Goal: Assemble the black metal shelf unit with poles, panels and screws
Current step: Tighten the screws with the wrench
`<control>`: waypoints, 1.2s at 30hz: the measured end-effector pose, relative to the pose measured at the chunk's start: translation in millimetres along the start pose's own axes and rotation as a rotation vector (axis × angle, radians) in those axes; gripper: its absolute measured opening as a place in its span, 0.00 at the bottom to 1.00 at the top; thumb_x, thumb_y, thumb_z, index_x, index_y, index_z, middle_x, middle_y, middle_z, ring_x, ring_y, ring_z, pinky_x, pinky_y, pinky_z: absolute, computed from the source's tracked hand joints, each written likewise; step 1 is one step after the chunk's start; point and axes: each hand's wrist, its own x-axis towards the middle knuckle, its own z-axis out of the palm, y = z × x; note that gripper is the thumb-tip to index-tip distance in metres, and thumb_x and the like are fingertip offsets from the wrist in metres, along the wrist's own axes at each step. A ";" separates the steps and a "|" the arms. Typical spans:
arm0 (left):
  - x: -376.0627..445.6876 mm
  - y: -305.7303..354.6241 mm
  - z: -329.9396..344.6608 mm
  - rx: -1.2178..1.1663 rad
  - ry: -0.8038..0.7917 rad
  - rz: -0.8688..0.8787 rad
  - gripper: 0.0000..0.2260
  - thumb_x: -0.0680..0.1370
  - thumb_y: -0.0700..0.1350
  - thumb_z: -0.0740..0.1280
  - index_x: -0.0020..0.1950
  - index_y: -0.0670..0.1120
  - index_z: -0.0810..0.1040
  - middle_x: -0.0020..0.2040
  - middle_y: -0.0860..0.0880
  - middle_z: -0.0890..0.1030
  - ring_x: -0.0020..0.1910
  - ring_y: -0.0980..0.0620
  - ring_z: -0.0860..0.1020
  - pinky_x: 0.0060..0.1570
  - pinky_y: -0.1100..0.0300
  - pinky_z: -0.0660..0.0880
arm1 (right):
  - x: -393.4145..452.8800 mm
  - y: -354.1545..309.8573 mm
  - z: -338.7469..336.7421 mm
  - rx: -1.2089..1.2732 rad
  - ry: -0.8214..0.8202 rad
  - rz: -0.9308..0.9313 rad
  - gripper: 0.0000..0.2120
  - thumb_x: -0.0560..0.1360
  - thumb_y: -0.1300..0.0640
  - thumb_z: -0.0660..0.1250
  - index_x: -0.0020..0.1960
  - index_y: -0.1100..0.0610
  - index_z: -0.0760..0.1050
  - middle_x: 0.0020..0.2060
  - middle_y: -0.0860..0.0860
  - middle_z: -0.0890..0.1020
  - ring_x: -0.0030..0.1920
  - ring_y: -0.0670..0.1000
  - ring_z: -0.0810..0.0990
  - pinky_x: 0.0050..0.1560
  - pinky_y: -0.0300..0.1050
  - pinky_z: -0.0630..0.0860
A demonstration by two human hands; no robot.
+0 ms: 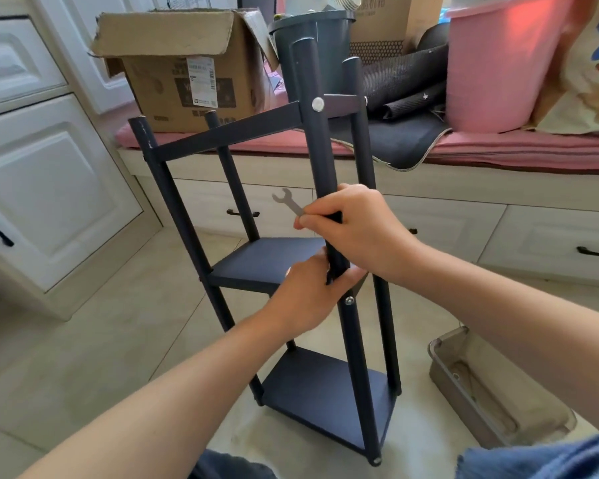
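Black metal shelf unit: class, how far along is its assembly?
Done: the black metal shelf unit stands with three panels on four poles, the top silver screw in. In hand: the left hand grips the near pole, and the right hand pinches a small flat silver spanner. Left: tightening, apparently.

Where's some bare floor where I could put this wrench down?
Bare floor tiles lie left of the shelf unit, toward the white cabinet. Right is tighter, with the tray. The bench behind is crowded.
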 end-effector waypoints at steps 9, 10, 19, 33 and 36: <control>2.0 -6.0 -6.1 -0.060 0.115 0.073 0.11 0.82 0.52 0.66 0.57 0.49 0.66 0.38 0.57 0.74 0.35 0.64 0.76 0.35 0.74 0.70 | -3.9 -2.1 -9.3 0.096 0.068 -0.067 0.06 0.77 0.59 0.70 0.51 0.56 0.86 0.52 0.49 0.82 0.56 0.47 0.80 0.59 0.45 0.78; 2.4 -6.9 -9.5 -0.065 0.139 0.080 0.10 0.82 0.50 0.66 0.55 0.48 0.67 0.36 0.57 0.72 0.33 0.65 0.75 0.34 0.74 0.69 | -6.6 1.2 -10.7 0.113 0.095 -0.076 0.06 0.77 0.60 0.70 0.52 0.57 0.85 0.55 0.50 0.82 0.58 0.47 0.80 0.59 0.45 0.79; 6.7 -30.1 -50.3 -0.008 0.063 0.104 0.12 0.80 0.51 0.70 0.44 0.48 0.71 0.34 0.52 0.70 0.30 0.62 0.72 0.32 0.71 0.69 | -43.3 55.9 -13.1 -0.055 -0.018 0.009 0.08 0.77 0.58 0.69 0.54 0.56 0.84 0.42 0.49 0.85 0.43 0.44 0.84 0.52 0.44 0.82; 19.1 -42.3 -77.3 -0.016 0.030 0.105 0.15 0.77 0.50 0.74 0.40 0.47 0.70 0.32 0.53 0.70 0.29 0.60 0.70 0.31 0.68 0.69 | -66.6 81.2 66.1 -0.005 -0.154 0.178 0.06 0.78 0.59 0.69 0.48 0.56 0.85 0.35 0.45 0.84 0.38 0.43 0.82 0.46 0.40 0.79; 19.6 -45.8 -79.2 -0.027 0.021 0.111 0.15 0.76 0.50 0.74 0.39 0.47 0.71 0.30 0.56 0.70 0.28 0.61 0.71 0.30 0.69 0.69 | -64.4 79.0 82.5 0.131 -0.044 0.228 0.06 0.78 0.60 0.68 0.47 0.55 0.85 0.36 0.45 0.84 0.40 0.43 0.82 0.44 0.35 0.77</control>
